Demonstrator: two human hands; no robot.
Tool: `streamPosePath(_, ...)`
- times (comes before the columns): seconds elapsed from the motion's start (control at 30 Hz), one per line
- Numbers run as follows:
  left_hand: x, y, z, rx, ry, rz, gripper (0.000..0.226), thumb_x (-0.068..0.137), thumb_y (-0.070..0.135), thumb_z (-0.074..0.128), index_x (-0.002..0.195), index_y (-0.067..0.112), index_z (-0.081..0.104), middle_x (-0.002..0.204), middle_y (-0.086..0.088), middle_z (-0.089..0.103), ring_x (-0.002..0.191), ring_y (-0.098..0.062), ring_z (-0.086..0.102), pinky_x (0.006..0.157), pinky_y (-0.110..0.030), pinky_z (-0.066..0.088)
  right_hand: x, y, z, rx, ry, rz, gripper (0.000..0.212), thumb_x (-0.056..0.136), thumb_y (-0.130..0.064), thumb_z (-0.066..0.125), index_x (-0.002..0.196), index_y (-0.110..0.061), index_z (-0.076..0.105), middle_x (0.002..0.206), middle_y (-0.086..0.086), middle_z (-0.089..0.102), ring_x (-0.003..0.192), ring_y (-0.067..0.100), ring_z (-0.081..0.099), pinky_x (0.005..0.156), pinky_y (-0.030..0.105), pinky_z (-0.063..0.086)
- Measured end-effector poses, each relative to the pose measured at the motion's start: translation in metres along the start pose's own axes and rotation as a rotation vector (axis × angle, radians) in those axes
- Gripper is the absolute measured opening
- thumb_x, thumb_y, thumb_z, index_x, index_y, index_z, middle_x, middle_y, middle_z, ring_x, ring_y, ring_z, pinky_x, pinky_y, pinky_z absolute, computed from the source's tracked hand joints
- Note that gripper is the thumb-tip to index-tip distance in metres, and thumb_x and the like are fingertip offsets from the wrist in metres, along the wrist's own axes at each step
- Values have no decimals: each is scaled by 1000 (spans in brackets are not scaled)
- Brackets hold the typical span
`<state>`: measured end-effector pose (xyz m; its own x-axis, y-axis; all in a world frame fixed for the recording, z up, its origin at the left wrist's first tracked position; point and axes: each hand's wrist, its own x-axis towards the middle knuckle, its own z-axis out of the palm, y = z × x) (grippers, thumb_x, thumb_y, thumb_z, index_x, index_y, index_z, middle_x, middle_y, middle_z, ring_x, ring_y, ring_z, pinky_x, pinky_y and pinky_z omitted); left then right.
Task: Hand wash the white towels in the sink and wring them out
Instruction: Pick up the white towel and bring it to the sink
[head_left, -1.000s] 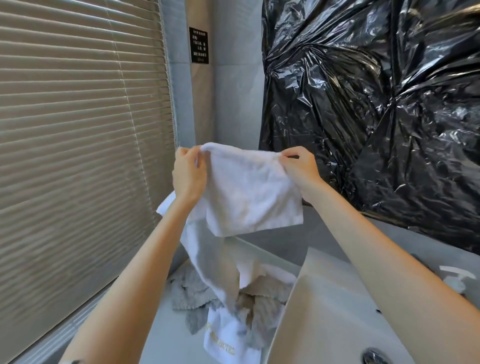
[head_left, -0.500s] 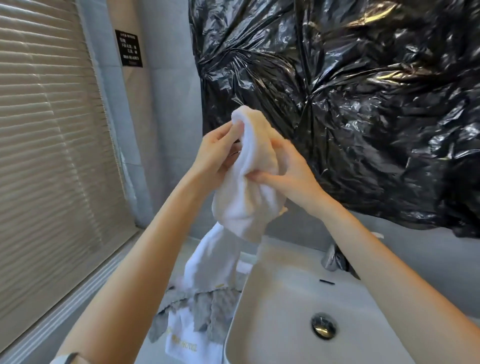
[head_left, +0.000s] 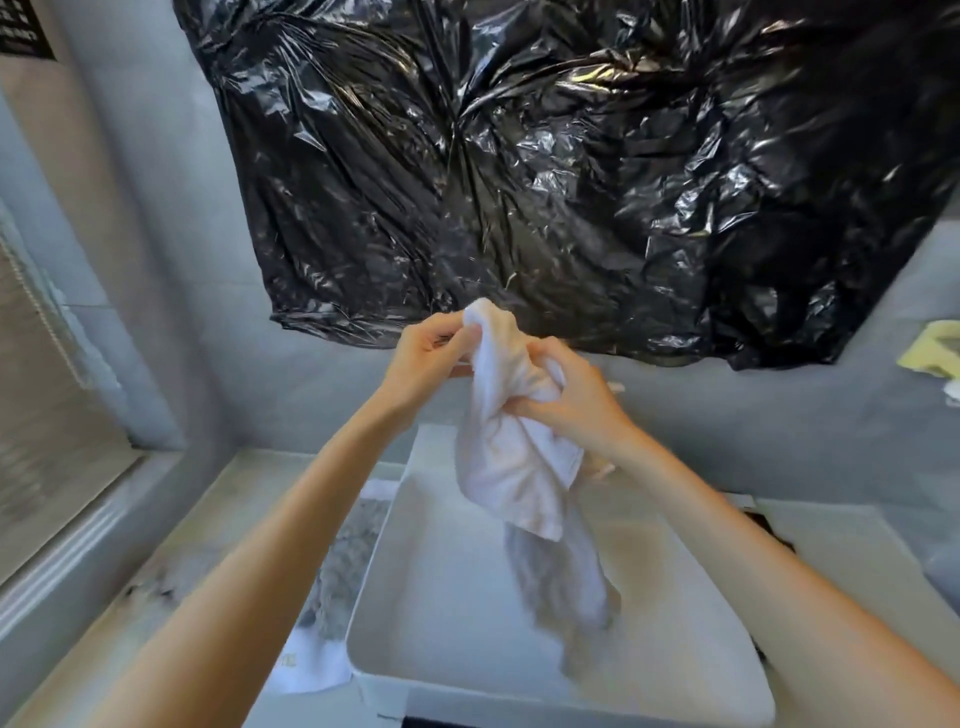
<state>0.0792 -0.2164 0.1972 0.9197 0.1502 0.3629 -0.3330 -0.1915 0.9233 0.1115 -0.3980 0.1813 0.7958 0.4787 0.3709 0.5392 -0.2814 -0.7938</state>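
White towel (head_left: 511, 457) held up over the sink (head_left: 452, 613), bunched at the top, lower end hanging down into the basin and blurred, can't tell if it touches the bottom. Left hand (head_left: 428, 353) pinches the upper corner of the bunch, fingers curled on the cloth. Right hand (head_left: 566, 395) grips the gathered cloth just below and beside it, fingers wrapped round. Both hands close together, near the black plastic sheeting (head_left: 545, 171) taped over the wall behind. Sink looks dry, no water or suds visible, no running tap seen; faucet hidden behind towel and hands. Towel looks fluffy, not dripping, so likely still dry or barely wet. Judgement: task at the early stage, first towel being brought to the basin, washing not yet begun, wringing not yet done. More cloth lies on the counter (head_left: 218, 519) left of the sink: a grey towel (head_left: 337, 571) and a white towel with gold print (head_left: 311, 665), partly hidden by the left forearm, apparently waiting. Left to do: wet, scrub, rinse, wring, then repeat for the rest.
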Motion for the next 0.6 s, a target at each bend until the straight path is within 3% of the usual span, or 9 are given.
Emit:
streamPosePath(0.03,-2,-11,3,19,-25,4,19,99,9,53,94,12,71,88,5,62,77,2,59,71,-18,54,-6,10,1,-13,-7,27,43,73,-29,83,100,-43,52,99,-20,65,95,-11,58,76,13,45)
streamPosePath(0.13,-7,-51,5,232,-106,39,18,95,6,59,83,10,71,87,11,59,85,8,52,82,-19,48,-23,42,4,-68,-82,132,45,76,-33,81,114,-31,57,108,-12,67,103,3,61,84,25,49)
streamPosePath(0.2,-12,-77,5,355,-183,61,14,94,6,61,88,15,71,96,5,57,93,14,50,86,-10,39,-35,62,7,-128,-121,182,46,79,-33,78,121,-26,59,109,-13,66,101,2,58,80,21,45)
streamPosePath(0.3,-17,-114,6,451,-271,25,16,94,9,62,93,23,71,107,4,59,102,-1,55,83,-10,39,-49,86,16,-199,-190,224,27,82,-35,75,107,-29,67,97,-16,69,89,-5,60,76,19,46)
streamPosePath(0.4,-19,-147,9,595,-342,-8,12,93,15,64,97,15,75,109,10,60,106,-13,61,80,-17,45,-58,108,24,-389,-233,304,16,82,-43,69,97,-37,70,80,-20,64,73,-4,59,64,24,44)
streamPosePath(0.5,-21,-169,16,626,-284,-58,16,93,25,62,101,17,73,108,12,61,93,-9,63,82,-25,51,-63,119,25,-529,-72,409,3,85,-34,63,86,-37,63,80,-17,65,82,9,63,67,28,48)
streamPosePath(0.6,-14,-181,26,574,-193,-88,17,94,28,60,104,19,70,103,10,66,81,-10,65,73,-26,51,-55,119,26,-548,314,277,10,87,-22,61,87,-30,57,70,-11,56,71,17,57,61,33,48)
